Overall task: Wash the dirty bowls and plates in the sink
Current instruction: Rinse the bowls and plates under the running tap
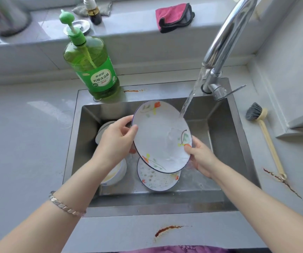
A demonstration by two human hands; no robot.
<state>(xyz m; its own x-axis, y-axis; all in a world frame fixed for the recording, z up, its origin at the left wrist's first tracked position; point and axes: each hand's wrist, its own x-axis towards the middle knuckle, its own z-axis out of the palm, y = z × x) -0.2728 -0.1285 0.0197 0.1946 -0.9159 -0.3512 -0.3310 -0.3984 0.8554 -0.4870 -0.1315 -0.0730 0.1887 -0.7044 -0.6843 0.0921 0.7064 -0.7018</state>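
- Plate (162, 136) at frame centre, tilted over the sink (165, 209), held at its left rim by the left hand (116, 137), thumb on the face, fingers curled behind
- Right hand (201, 157) pinches its lower right rim
- Water (189, 101) from the tap (225, 42) hits its upper right edge
- Soapy plate (158, 178) lies below it; bowl (116, 175) at lower left of the basin
- Soap bottle (92, 70) upper left, brush (264, 132) right, cloth (174, 17) top

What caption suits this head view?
Left hand and right hand hold a white floral round plate under water from the chrome faucet, above a soapy matching plate in the steel sink.
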